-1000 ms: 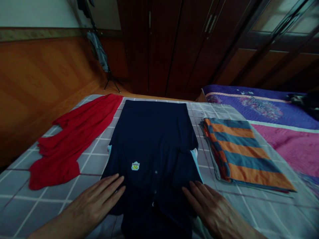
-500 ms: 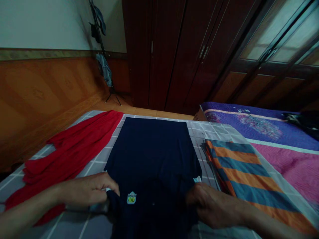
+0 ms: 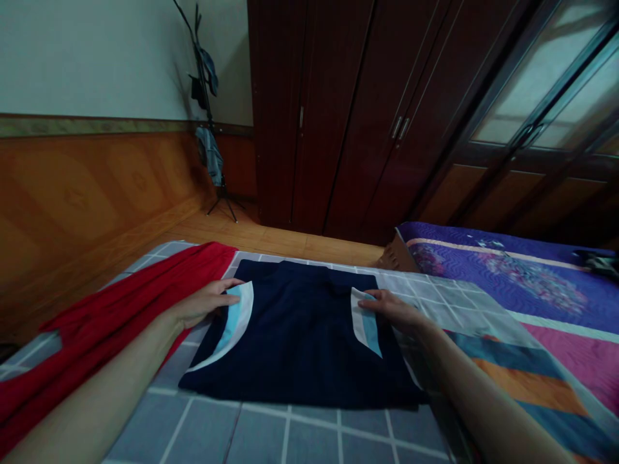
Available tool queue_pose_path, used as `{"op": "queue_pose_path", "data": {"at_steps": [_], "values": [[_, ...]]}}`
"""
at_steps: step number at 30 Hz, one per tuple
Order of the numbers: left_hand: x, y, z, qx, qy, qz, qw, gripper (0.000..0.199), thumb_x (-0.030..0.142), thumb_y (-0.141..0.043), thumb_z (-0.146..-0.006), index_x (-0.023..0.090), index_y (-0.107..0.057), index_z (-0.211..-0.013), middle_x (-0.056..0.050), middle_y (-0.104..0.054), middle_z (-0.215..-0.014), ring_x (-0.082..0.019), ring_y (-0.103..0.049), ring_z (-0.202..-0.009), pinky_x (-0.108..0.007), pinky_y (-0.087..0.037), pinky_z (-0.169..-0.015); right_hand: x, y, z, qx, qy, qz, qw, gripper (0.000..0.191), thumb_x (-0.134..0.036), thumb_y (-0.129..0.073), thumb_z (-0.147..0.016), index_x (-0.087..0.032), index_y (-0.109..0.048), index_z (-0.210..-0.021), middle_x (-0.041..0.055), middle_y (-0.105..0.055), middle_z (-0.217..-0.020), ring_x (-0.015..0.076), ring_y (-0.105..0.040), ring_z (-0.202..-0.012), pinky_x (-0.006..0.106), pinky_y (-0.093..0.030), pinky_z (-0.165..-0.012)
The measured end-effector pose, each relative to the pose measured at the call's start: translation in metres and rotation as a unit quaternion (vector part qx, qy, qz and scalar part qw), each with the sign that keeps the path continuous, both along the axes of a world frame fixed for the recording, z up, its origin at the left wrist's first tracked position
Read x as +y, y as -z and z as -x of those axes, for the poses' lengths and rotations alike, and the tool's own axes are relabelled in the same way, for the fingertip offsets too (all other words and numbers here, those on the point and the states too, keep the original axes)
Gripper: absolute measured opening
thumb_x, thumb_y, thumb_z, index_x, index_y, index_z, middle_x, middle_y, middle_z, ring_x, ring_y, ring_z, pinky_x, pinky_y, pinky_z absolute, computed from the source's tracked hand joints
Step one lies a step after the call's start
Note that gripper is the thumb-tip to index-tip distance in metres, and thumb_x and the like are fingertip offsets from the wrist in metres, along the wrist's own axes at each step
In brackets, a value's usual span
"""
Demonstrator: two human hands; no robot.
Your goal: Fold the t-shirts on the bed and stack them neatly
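A navy garment (image 3: 300, 341) lies folded over on the grey checked bedspread (image 3: 261, 432), with curved white and light blue panels on its left and right sides. My left hand (image 3: 207, 301) rests at the garment's upper left edge, fingers apart over the light blue panel, with the thumb on it. At the upper right, my right hand (image 3: 389, 308) has its thumb and fingers closed on the edge of the other panel. Red cloth (image 3: 111, 322) lies to the left, partly behind my left forearm. Striped orange and teal cloth (image 3: 527, 380) is at the right, partly covered by my right forearm.
Beyond the bed stand a dark wooden wardrobe (image 3: 333, 129) and a black coat rack (image 3: 206, 109) with hats and cloth on it. A purple and pink bedcover (image 3: 512, 264) spreads at the right. Wooden floor (image 3: 290, 241) shows between bed and wardrobe.
Both hands have moved forward, away from me, folding the near part of the navy garment over its far part. The tennis badge is out of sight, and the side panels now show.
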State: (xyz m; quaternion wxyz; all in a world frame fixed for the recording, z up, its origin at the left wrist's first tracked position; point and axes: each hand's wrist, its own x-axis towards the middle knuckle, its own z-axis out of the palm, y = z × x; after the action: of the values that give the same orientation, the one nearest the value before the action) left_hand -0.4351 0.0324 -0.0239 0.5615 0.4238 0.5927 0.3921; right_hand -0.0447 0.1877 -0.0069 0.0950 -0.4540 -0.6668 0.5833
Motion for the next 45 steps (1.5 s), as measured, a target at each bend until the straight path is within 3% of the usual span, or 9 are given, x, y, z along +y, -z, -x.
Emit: {"op": "queue_pose_path", "data": {"at_steps": [7,19,23,26,31,35,37,41,45], "values": [[-0.003,-0.007,0.001,-0.010,0.020,0.000,1.000,0.064,0.031,-0.073,-0.072,0.018,-0.044,-0.129,-0.006,-0.061,-0.114,-0.019,-0.060,-0.097,-0.029,-0.046,-0.085,0.002,0.003,-0.003,-0.031,0.027,-0.014,0.999,0.019,-0.028,-0.066,-0.060,-0.020,-0.057,-0.075,-0.0036,-0.060,-0.061,0.0118,-0.054,-0.054,0.023,-0.036,-0.049],[-0.003,-0.012,-0.012,0.016,-0.024,0.008,1.000,0.076,0.036,-0.078,-0.064,0.017,-0.043,-0.130,-0.008,-0.063,-0.111,-0.023,-0.062,-0.099,-0.030,-0.047,-0.085,0.001,0.000,0.007,-0.094,0.090,-0.054,0.990,0.028,-0.028,-0.061,-0.078,-0.017,-0.061,-0.104,0.0006,-0.065,-0.070,0.0107,-0.056,-0.057,0.019,-0.039,-0.045],[-0.017,-0.019,-0.017,0.039,-0.055,0.024,0.997,0.089,0.045,-0.076,-0.065,0.020,-0.031,-0.138,-0.010,-0.059,-0.119,-0.025,-0.060,-0.102,-0.032,-0.050,-0.081,-0.016,-0.013,0.003,-0.135,0.101,-0.059,0.984,0.048,-0.029,-0.060,-0.081,-0.012,-0.049,-0.125,-0.0006,-0.061,-0.060,0.0119,-0.053,-0.049,0.022,-0.041,-0.044],[-0.042,-0.014,-0.013,0.096,-0.064,0.036,0.993,0.095,0.052,-0.072,-0.066,0.025,-0.020,-0.141,-0.011,-0.054,-0.123,-0.024,-0.063,-0.092,-0.033,-0.051,-0.070,-0.051,-0.016,-0.017,-0.161,0.111,-0.077,0.978,0.069,-0.026,-0.064,-0.078,-0.008,-0.034,-0.138,-0.0022,-0.058,-0.056,0.0134,-0.054,-0.049,0.023,-0.040,-0.046],[-0.102,0.009,-0.005,0.163,-0.051,0.008,0.985,0.102,0.051,-0.072,-0.065,0.018,-0.013,-0.142,-0.008,-0.059,-0.101,-0.019,-0.060,-0.069,-0.032,-0.048,-0.064,-0.119,-0.007,-0.058,-0.136,0.094,-0.136,0.977,0.064,-0.031,-0.071,-0.068,-0.017,-0.051,-0.127,0.0007,-0.063,-0.070,0.0156,-0.059,-0.064,0.025,-0.042,-0.055],[-0.135,0.016,-0.020,0.175,0.003,-0.038,0.984,0.091,0.042,-0.068,-0.070,0.014,-0.017,-0.141,0.002,-0.055,-0.073,-0.018,-0.055,-0.068,-0.028,-0.044,-0.063,-0.143,-0.001,-0.068,0.000,0.126,-0.098,0.987,0.052,-0.035,-0.067,-0.065,-0.017,-0.059,-0.113,0.0043,-0.066,-0.084,0.0181,-0.062,-0.076,0.028,-0.046,-0.065],[-0.141,0.015,-0.030,0.184,-0.006,-0.059,0.981,0.084,0.038,-0.066,-0.071,0.015,-0.023,-0.140,0.004,-0.053,-0.070,-0.017,-0.053,-0.067,-0.027,-0.043,-0.064,-0.146,0.002,-0.066,0.044,0.160,-0.090,0.982,0.050,-0.037,-0.065,-0.064,-0.017,-0.060,-0.110,0.0047,-0.067,-0.089,0.0180,-0.062,-0.078,0.029,-0.047,-0.069],[-0.143,0.012,-0.038,0.183,-0.044,-0.084,0.979,0.069,0.033,-0.065,-0.070,0.016,-0.039,-0.132,0.003,-0.054,-0.073,-0.015,-0.053,-0.064,-0.026,-0.043,-0.063,-0.147,0.007,-0.060,-0.003,0.166,-0.156,0.974,0.044,-0.034,-0.060,-0.062,-0.016,-0.064,-0.102,0.0037,-0.067,-0.079,0.0184,-0.060,-0.068,0.030,-0.046,-0.062],[-0.147,-0.006,-0.027,0.164,-0.003,-0.068,0.984,0.052,0.035,-0.067,-0.068,0.017,-0.057,-0.115,-0.004,-0.063,-0.086,-0.022,-0.061,-0.082,-0.030,-0.047,-0.075,-0.150,-0.012,-0.064,-0.040,0.139,-0.223,0.964,0.037,-0.029,-0.059,-0.062,-0.019,-0.069,-0.096,0.0033,-0.069,-0.079,0.0214,-0.060,-0.075,0.034,-0.045,-0.071]]}}
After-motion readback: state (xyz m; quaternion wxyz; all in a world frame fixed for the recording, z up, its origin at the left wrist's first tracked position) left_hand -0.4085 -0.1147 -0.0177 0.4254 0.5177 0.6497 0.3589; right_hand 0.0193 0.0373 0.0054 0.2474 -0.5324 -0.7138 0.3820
